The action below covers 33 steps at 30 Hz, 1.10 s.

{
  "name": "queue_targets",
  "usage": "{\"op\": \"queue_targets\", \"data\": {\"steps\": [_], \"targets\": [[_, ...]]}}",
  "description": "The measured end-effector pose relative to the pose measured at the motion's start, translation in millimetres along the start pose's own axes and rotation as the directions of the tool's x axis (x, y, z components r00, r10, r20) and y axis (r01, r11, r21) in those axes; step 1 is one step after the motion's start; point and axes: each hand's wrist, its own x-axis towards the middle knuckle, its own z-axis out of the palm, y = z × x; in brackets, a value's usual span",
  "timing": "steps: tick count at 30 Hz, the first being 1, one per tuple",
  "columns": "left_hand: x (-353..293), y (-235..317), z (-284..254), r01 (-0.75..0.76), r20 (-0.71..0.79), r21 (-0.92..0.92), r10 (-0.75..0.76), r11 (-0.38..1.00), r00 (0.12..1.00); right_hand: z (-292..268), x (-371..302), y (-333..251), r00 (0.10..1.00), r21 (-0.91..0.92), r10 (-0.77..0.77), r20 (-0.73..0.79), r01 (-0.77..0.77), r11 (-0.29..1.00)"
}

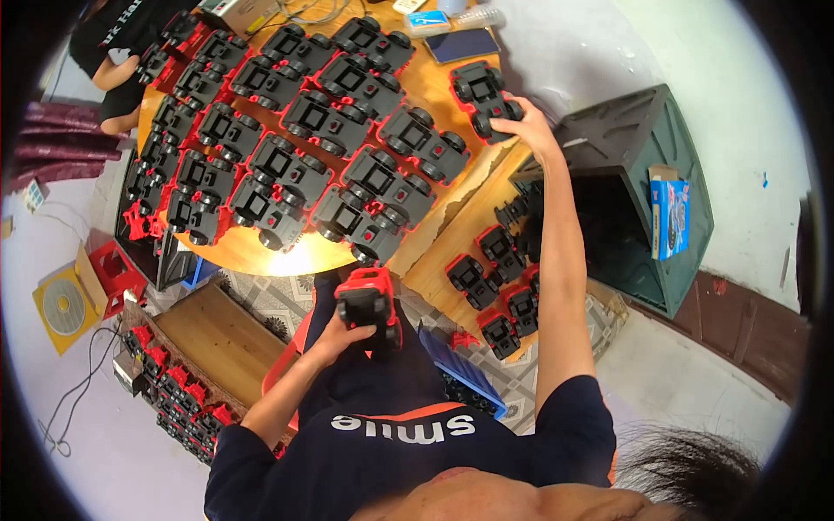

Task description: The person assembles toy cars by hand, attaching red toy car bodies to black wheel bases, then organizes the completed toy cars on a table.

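Note:
My left hand (337,338) is closed around a red and black toy car (366,300), held above my lap at the table's near edge. Farther off on the right, my right hand (530,130) grips another toy car (479,91), wheels up, at the right edge of the round wooden table (287,262). Rows of similar toy cars (323,122), black undersides and wheels upward, cover most of that tabletop. They sit close together, some touching.
More toy cars (499,291) stand on a lower wooden surface at right, beside a dark green crate (686,130) with a blue box (669,217). A blue bin (469,373) sits below. At left are a car-filled box (178,395) and another person (122,65).

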Motion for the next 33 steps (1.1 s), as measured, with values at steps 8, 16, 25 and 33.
{"op": "queue_targets", "data": {"steps": [8, 16, 25, 33], "targets": [[-89, 28, -10, -0.322, -0.576, -0.185, 0.163, 0.929, 0.801, 51, 77, -14, 0.884, 0.024, 0.032, 0.467, -0.048, 0.999], [-55, 72, -95, -0.481, -0.853, -0.252, 0.042, 0.840, 0.520, 39, 30, 6, 0.992, -0.085, -0.058, 0.113, 0.068, 0.994], [-17, 66, -117, -0.464, -0.724, -0.272, 0.139, 0.843, 0.676, 54, -129, 33, 0.979, 0.021, -0.063, -0.194, 0.069, 0.997], [-3, 47, -154, -0.458, -0.687, -0.412, 0.062, 0.787, 0.724, 58, -254, 72, 0.831, -0.030, -0.054, -0.553, 0.045, 0.999]]}}
